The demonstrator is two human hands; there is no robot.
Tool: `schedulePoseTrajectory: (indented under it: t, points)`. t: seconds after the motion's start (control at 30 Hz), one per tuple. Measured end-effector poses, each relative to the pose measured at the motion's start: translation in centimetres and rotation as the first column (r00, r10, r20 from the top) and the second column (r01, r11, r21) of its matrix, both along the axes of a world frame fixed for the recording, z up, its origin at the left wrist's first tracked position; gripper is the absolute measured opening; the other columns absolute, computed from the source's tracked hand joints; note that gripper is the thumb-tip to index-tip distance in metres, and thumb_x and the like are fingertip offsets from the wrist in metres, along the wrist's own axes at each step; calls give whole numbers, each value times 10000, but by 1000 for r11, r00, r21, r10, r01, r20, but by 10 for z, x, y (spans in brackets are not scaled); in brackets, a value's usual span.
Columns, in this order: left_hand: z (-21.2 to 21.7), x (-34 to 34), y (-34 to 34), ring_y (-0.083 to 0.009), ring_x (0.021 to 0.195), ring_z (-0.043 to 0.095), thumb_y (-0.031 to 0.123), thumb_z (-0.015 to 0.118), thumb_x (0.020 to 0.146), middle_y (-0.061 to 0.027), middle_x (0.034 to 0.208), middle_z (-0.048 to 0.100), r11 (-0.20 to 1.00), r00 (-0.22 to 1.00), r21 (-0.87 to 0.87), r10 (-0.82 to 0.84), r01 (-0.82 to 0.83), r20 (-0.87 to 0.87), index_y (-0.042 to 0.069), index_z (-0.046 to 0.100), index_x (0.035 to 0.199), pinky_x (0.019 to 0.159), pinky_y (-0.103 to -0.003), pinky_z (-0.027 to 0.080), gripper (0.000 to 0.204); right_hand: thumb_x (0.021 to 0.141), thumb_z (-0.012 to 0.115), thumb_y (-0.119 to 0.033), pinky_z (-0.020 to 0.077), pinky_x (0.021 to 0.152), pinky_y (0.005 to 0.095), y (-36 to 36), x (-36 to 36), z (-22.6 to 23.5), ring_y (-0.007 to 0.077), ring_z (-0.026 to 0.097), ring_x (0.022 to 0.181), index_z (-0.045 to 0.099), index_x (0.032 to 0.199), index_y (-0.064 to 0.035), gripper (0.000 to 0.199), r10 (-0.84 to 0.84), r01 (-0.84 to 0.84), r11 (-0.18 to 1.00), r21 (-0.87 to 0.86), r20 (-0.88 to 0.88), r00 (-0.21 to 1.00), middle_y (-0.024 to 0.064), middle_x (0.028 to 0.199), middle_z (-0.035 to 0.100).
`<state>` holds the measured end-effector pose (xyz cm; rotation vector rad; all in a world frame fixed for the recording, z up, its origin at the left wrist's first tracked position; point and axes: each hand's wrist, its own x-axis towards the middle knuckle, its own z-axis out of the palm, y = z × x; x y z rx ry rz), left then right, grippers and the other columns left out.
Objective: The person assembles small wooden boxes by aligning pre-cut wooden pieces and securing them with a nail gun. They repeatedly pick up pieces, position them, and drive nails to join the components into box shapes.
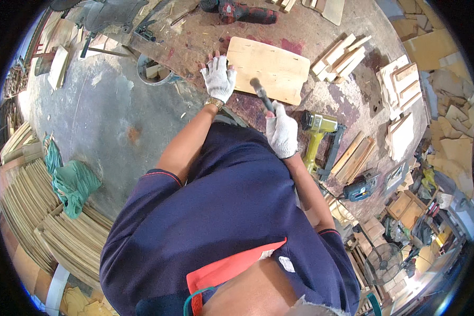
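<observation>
A pale wooden board [271, 66] with rounded corners lies flat on the worn workbench in front of me. My left hand [218, 79], in a white glove with bare fingertips, rests at the board's left edge, fingers spread and stretched out. Near the board's front edge, my gloved right hand [282, 131] is closed round a short hammer [262, 95]. Its dark handle points up and left, and its blunt grey-brown end is over the board, a little blurred. To the right of this hand a yellow-green nail gun [317, 137] lies on the bench.
Stacked wood strips [342, 58] and cut pieces [405, 87] lie on the bench's right side, with a jigsaw [361, 185] closer to me. A red and black power tool [247, 13] lies at the back. Left stand a bucket of offcuts [154, 71] and long slats [29, 197].
</observation>
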<state>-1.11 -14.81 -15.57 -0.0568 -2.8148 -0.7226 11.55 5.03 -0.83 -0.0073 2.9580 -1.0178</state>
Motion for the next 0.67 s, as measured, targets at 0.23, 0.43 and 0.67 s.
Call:
schedulePoseTrajectory:
  t: [0.23, 0.43, 0.67]
  points:
    - [1, 2, 0, -393, 1447, 372, 399, 559, 963, -146, 1523, 479, 1000, 999, -25, 13, -12, 39, 96, 546, 1300, 1189, -623, 206, 454, 1041, 523, -348, 498, 525, 538, 6, 10, -12, 434, 645, 588, 532, 934, -63, 304, 31, -41, 994, 102, 89, 996, 220, 626, 629]
    - [3, 2, 1, -388, 1442, 378, 371, 569, 956, -137, 1502, 495, 1000, 1000, -15, 13, -12, 19, 107, 549, 1292, 1187, -635, 201, 427, 1037, 528, -342, 485, 521, 545, 24, 10, -44, 438, 637, 579, 533, 875, -66, 320, -204, 113, 940, 323, 265, 942, 227, 609, 611]
    - [-1, -4, 0, -423, 1478, 321, 404, 552, 954, -175, 1548, 440, 1000, 997, 20, -1, -1, 75, 110, 525, 1314, 1194, -656, 168, 466, 965, 659, -249, 520, 568, 483, 23, 21, -49, 409, 673, 635, 606, 1187, -95, 276, -94, 67, 982, 177, 148, 984, 198, 699, 659]
